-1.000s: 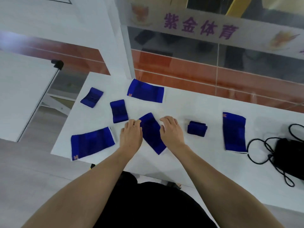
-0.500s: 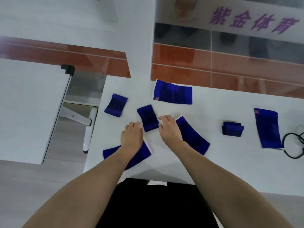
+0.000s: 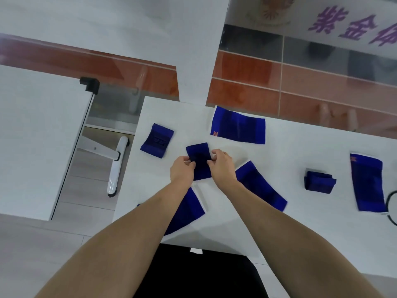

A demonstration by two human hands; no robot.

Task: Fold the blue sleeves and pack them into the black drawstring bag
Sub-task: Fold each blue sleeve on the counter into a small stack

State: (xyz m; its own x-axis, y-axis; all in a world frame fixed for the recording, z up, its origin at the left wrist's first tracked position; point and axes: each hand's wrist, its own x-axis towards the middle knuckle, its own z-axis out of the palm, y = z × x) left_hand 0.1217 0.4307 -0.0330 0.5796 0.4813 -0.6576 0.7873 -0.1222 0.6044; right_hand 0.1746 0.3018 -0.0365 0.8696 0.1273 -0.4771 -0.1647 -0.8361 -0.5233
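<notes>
Several blue sleeves lie on the white table (image 3: 279, 233). My left hand (image 3: 182, 171) and my right hand (image 3: 222, 166) pinch the two side edges of a small folded blue sleeve (image 3: 199, 160) in the middle. Flat sleeves lie at the back (image 3: 238, 125), right of my right hand (image 3: 261, 187), under my left forearm (image 3: 189, 208) and at the far right (image 3: 367, 182). Another folded sleeve (image 3: 157, 140) sits at the back left, and a rolled one (image 3: 319, 182) at the right. Only a loop of black cord (image 3: 390, 206) from the drawstring bag shows at the right edge.
A second white table (image 3: 38, 136) stands to the left with a gap and a white table leg (image 3: 117, 166) between. A red-tiled wall and glass with purple lettering run behind the table. The table's near edge is just under my forearms.
The view has swung left, so the bag has left the frame. Both hands moved from the flat sleeves onto the small folded sleeve and now pinch its sides.
</notes>
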